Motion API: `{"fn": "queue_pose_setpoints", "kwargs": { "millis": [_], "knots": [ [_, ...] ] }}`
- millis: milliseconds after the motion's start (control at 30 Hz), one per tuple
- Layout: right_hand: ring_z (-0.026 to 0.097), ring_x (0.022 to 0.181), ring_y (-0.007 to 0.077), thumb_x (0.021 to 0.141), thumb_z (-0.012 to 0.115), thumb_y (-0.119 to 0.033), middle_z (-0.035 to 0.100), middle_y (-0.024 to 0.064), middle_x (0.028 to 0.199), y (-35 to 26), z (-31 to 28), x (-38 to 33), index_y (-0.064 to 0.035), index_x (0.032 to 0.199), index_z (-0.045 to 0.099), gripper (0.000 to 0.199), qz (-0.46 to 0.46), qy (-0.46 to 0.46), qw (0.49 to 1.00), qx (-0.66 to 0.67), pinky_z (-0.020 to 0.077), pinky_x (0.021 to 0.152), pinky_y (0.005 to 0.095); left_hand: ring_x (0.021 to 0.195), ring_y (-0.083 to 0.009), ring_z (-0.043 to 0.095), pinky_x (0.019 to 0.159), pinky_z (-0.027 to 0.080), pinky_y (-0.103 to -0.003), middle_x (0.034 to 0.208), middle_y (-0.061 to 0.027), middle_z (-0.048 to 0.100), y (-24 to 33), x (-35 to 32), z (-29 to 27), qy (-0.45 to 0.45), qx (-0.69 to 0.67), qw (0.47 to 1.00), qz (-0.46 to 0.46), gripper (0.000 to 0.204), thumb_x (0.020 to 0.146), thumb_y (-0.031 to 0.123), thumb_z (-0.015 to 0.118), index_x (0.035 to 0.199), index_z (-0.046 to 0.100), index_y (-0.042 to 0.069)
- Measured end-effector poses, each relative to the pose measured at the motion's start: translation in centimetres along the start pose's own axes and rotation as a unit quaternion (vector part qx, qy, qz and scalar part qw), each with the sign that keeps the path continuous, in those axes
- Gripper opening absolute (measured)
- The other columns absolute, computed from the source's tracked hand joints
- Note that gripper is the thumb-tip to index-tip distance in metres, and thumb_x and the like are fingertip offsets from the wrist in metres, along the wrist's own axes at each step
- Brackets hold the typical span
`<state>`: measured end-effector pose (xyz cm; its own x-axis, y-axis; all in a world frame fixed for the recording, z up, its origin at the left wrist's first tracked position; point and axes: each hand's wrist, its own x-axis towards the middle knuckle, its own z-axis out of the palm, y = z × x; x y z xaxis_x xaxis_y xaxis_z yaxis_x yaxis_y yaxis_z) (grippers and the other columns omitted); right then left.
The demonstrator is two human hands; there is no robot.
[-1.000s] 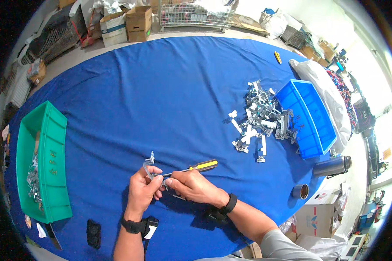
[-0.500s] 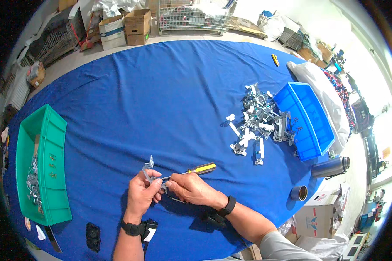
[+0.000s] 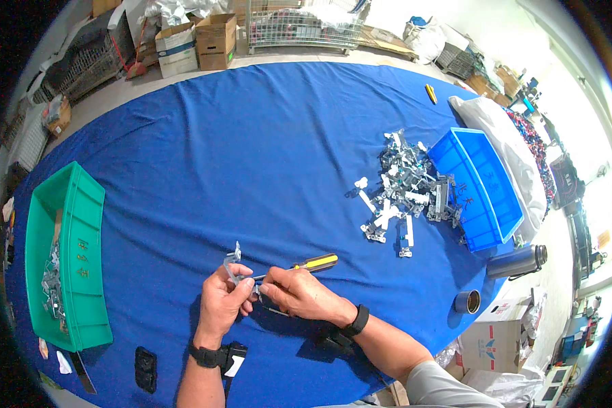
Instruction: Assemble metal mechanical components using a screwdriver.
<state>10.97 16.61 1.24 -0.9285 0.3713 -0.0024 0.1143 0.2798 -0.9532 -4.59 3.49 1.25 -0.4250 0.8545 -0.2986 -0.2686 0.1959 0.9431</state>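
Apparently the right hand [image 3: 300, 292] grips a screwdriver [image 3: 317, 262]; left hand [image 3: 219, 299] pinches a half-hidden metal piece [image 3: 232, 258].

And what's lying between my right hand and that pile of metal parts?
In the head view, a yellow-and-black screwdriver handle juts from your right hand toward the pile of metal parts; beyond it there's just blue cloth.

Two bare hands, left [image 3: 217, 302] and right [image 3: 302, 296]. One screwdriver [image 3: 317, 262]; at least one metal bracket [image 3: 233, 257]. Two black wristbands, one per arm. Two plastic bins: one green [image 3: 92, 211], one blue [image 3: 486, 204]. One pile of metal parts [image 3: 415, 180] on one counter [image 3: 217, 170], too tangled to count. One bottle [image 3: 513, 262], one small cup [image 3: 467, 302], one small yellow tool [image 3: 431, 94]. At least three cartons: one white [image 3: 177, 51] and one brown [image 3: 215, 42] beyond, one at right [image 3: 489, 343].
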Motion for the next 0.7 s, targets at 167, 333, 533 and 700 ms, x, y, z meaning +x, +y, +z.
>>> {"fn": "queue_pose_setpoints", "kwargs": {
  "millis": [167,333,533,700],
  "knots": [
    [0.06,0.054,0.0263,0.098,0.058,-0.022,0.058,0.016,0.063,-0.7,-0.2,-0.1,0.0005,0.09,0.058,0.024,0.007,0.0,0.999,0.044,0.0449,0.052,0.0392,0.053,-0.0064,0.058,0.046,0.046,-0.021,0.071,-0.0033,0.065,-0.1,0.0,0.0,0.003,-0.012,1.0,0.001,0.014,0.094,0.011,0.064,0.107,0.062,0.005],
    [0.059,0.056,0.0088,0.1,0.058,-0.018,0.059,0.0028,0.065,0.3,-0.6,-0.1,-0.0001,0.096,0.056,0.019,0.024,-0.043,0.999,0.01,0.0468,0.048,0.0257,0.052,-0.0062,0.058,0.045,0.046,-0.021,0.07,-0.0031,0.065,0.1,0.1,0.3,0.007,-0.006,1.0,-0.004,0.014,0.094,0.012,0.065,0.106,0.062,0.006],
    [0.06,0.061,0.0085,0.098,0.061,-0.011,0.062,0.0029,0.075,0.4,0.1,-0.2,-0.0006,0.096,0.056,0.012,0.003,0.006,0.997,0.077,0.0498,0.053,0.0257,0.05,-0.0055,0.056,0.043,0.044,-0.021,0.068,-0.0026,0.063,-0.2,0.1,0.3,0.026,0.019,0.999,0.0,0.013,0.095,0.016,0.064,0.103,0.063,0.006],
    [0.059,0.067,0.007,0.095,0.064,-0.012,0.063,0.0022,0.078,0.4,0.3,-0.1,0.0,0.101,0.06,0.014,0.025,0.01,0.989,0.148,0.0491,0.057,0.0251,0.051,-0.0052,0.056,0.043,0.043,-0.02,0.069,-0.0022,0.063,-0.2,0.3,0.3,0.02,0.015,1.0,-0.002,0.015,0.095,0.018,0.065,0.105,0.063,0.006]
  ]
}}
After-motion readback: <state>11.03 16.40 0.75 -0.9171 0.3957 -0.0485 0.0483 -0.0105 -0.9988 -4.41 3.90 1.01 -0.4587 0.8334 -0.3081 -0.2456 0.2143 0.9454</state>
